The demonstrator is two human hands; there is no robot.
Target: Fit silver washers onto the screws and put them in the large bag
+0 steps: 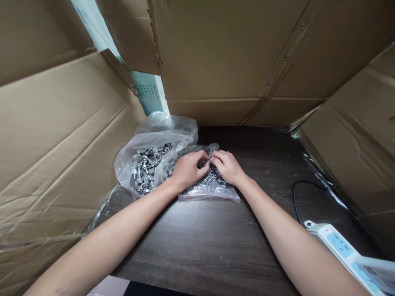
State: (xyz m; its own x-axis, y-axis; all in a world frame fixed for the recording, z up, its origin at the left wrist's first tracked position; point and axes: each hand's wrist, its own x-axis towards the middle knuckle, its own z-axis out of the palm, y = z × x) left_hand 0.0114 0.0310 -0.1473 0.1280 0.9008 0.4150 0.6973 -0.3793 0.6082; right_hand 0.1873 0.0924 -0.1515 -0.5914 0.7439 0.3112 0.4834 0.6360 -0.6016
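My left hand (189, 167) and my right hand (227, 166) meet fingertip to fingertip over a flat clear bag (212, 190) of small metal parts on the dark wooden table (216, 242). Both hands are closed in a pinch on one small metal part (209, 160) held between them. I cannot make out what kind of part it is. To the left stands a larger crumpled clear bag (154, 152), open and full of silver bolts (148, 166). My left wrist lies against that bag's right side.
Cardboard boxes wall the table in: one on the left (55, 144), one at the back (247, 61), one on the right (358, 135). A white power strip (339, 246) with a black cable (298, 201) lies at the front right.
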